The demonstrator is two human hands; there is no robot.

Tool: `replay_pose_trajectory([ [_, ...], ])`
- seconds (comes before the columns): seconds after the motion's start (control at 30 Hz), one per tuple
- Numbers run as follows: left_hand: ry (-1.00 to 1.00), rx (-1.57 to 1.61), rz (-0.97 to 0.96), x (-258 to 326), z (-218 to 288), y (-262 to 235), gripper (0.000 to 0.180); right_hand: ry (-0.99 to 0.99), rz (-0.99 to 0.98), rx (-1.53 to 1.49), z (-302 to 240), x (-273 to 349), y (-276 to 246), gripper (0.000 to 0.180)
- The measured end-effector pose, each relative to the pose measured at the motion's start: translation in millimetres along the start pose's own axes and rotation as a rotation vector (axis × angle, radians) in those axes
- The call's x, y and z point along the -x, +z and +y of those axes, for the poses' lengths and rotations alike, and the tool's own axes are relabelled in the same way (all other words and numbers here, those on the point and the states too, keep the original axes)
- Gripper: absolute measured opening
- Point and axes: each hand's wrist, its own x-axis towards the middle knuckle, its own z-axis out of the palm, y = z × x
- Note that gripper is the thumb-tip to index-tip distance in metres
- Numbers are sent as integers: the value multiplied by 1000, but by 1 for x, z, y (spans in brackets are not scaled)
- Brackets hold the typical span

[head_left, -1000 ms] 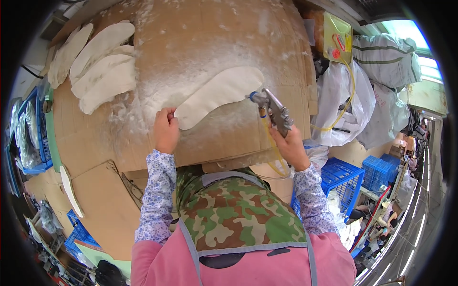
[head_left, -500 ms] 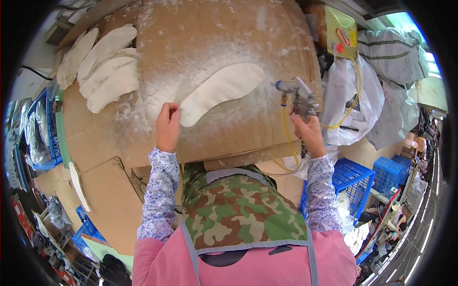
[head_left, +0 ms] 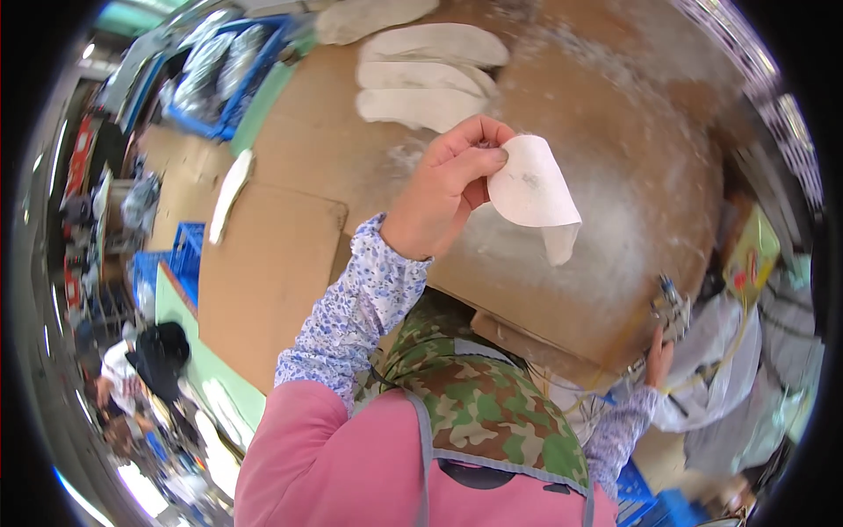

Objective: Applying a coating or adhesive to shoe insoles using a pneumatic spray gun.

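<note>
Pinched by one end in my left hand (head_left: 448, 189), a white insole (head_left: 531, 184) is raised above the work surface, its free end curling downward. A dark smudge marks its face. At the right, my right hand (head_left: 659, 358) grips a metal spray gun (head_left: 673, 309), held low by the board's right edge and partly blurred. Under both lies a brown cardboard sheet (head_left: 562, 307) dusted with whitish residue. Beyond my left hand, several more white insoles (head_left: 430, 46) lie overlapping on the cardboard.
A yellow can (head_left: 752, 255) and a clear plastic bag (head_left: 716, 386) are at the right, near the gun's yellow hose. At the left are a blue crate (head_left: 226, 83) of wrapped goods, one loose insole (head_left: 231, 195) and a flat cardboard piece (head_left: 272, 272).
The insole was lying on the cardboard with my left fingers at its end; it is now lifted off. The right hand has drawn the spray gun aside. The view has swung left.
</note>
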Motion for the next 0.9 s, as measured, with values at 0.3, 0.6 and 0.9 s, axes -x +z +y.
replay_pose_trajectory([
  [0.3, 226, -152, 285, 94, 95, -102, 18, -454, -668, -701, -283, 84, 67, 37],
  [0.6, 271, -10, 687, 240, 106, -247, 15, 200, -1591, -1313, -543, 201, 303, 36],
  [0.9, 258, 182, 960, 347, 87, -350, 12, -333, -1597, -441, -640, 302, 391, 33],
])
